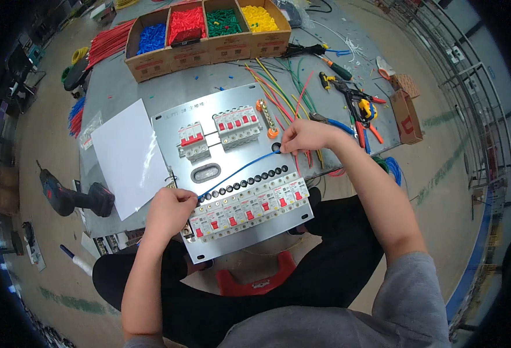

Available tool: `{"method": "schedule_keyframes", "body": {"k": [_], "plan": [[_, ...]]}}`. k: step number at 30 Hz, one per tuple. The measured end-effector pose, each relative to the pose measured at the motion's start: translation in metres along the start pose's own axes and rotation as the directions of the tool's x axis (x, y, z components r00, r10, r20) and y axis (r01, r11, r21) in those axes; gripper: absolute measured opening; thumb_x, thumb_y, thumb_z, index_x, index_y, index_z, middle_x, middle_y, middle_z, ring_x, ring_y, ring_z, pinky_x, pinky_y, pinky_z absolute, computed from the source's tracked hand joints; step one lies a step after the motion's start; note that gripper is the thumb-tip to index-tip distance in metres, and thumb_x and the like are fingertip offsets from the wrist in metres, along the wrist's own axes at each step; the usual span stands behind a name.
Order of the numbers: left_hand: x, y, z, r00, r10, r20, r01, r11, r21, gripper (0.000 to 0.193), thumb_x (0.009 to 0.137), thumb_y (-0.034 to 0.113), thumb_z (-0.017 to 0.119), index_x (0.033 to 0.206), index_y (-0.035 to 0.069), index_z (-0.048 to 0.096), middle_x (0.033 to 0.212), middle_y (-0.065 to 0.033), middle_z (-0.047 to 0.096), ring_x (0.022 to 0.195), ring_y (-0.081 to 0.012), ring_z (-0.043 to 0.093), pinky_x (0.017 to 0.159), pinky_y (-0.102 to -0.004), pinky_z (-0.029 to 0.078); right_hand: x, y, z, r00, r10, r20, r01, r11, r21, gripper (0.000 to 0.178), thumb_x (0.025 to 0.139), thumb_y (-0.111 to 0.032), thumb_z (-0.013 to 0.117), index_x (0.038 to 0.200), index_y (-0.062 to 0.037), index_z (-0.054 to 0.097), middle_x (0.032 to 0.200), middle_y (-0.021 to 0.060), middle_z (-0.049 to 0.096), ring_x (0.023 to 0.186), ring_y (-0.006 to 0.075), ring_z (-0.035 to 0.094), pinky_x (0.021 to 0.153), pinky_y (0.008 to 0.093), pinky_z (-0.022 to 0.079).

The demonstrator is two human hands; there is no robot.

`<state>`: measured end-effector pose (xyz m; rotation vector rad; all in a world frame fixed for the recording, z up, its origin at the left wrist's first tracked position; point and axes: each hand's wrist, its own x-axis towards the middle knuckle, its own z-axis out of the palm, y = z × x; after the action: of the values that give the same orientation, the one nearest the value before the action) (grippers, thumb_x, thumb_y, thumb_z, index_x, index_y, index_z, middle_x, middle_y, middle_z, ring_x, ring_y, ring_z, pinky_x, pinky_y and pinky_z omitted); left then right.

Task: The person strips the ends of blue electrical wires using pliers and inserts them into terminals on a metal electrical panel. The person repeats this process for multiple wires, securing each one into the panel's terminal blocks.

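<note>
The wiring looks barely begun: white block-shaped breakers with red switches (236,124) are mounted on the flat silvery metal plate (232,160) at the edge of the grey desk (171,90), but only one thin blue insulated wire (244,167) crosses it, so most runs seem left. That wire — smooth, gently bowed — slants above the row of round black grommets (243,183). The left hand's (170,210) grip pinches its lower end; the right hand's (309,137) pinches its upper end.

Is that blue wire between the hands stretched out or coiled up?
Stretched out: the blue wire runs in a gentle curve from left hand to right hand.
</note>
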<state>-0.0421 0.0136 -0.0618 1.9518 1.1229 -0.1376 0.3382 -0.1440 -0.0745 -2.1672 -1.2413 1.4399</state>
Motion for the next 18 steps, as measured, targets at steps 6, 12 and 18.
{"method": "schedule_keyframes", "body": {"k": [6,12,18], "plan": [[0.003,-0.011,-0.003,0.986,0.087,-0.142,-0.104,0.987,-0.122,0.02,0.092,0.014,0.073,0.099,-0.003,0.078,0.079,-0.0127,0.075,0.068,-0.0205,0.07,0.067,-0.0357,0.055,-0.008,-0.008,-0.001,0.989,-0.104,-0.107,0.111,0.992,0.061,0.024,0.093,-0.027,0.079,0.098,-0.0029,0.081,0.078,0.0026,0.073,0.071,0.0118,0.065,0.067,0.0311,0.051],[-0.02,0.018,-0.019,0.76,0.371,-0.533,-0.44,0.898,-0.001,0.011,0.095,0.008,0.073,0.1,-0.002,0.075,0.082,-0.0104,0.071,0.069,-0.017,0.065,0.062,-0.0323,0.05,-0.049,-0.06,0.008,0.903,-0.282,-0.325,0.35,0.92,0.175,0.016,0.095,-0.018,0.078,0.102,-0.0034,0.08,0.085,0.0026,0.076,0.075,0.0083,0.065,0.07,0.0292,0.053],[-0.04,0.055,-0.006,0.236,0.79,-0.565,-0.627,0.569,0.533,0.026,0.078,0.004,0.082,0.103,0.01,0.078,0.091,-0.0055,0.069,0.075,-0.0247,0.065,0.063,-0.0376,0.049,-0.104,-0.133,0.064,0.644,-0.582,-0.497,0.513,0.81,-0.284,0.019,0.095,-0.023,0.076,0.103,-0.0058,0.079,0.095,0.0116,0.079,0.087,0.0299,0.077,0.076,0.0402,0.06]]}}
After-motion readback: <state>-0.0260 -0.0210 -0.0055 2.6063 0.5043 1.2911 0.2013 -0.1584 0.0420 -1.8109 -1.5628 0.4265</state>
